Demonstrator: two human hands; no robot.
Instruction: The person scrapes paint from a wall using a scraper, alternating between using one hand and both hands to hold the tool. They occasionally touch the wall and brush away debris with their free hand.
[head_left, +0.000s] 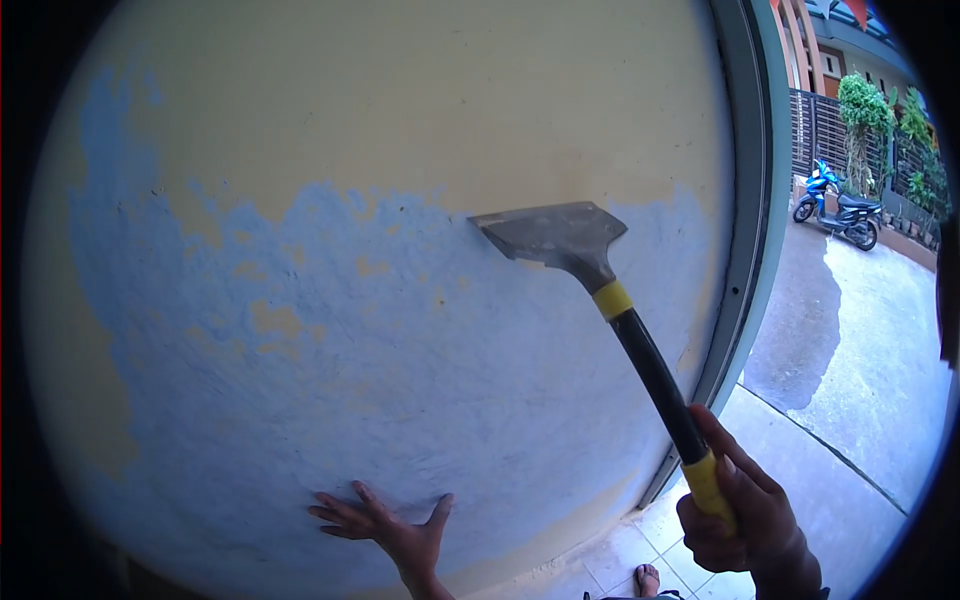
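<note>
A long-handled scraper (655,375) with a wide grey metal head and a black and yellow handle is in my right hand (745,510), whose fingers wrap round the yellow lower end. The scraper's head is at the wall, near the border between the yellow paint and the bluish-white patch. My left hand (390,525) lies against the lower part of the wall (330,420), fingers spread, holding nothing. Ragged bits of yellow paint show within the bluish area, mostly on the left.
A grey-green frame (745,250) edges the wall on the right. Beyond it are a concrete driveway (880,340), a parked blue and black scooter (838,208), plants (865,110) and a dark fence. A foot (647,579) stands on floor tiles (620,550) below.
</note>
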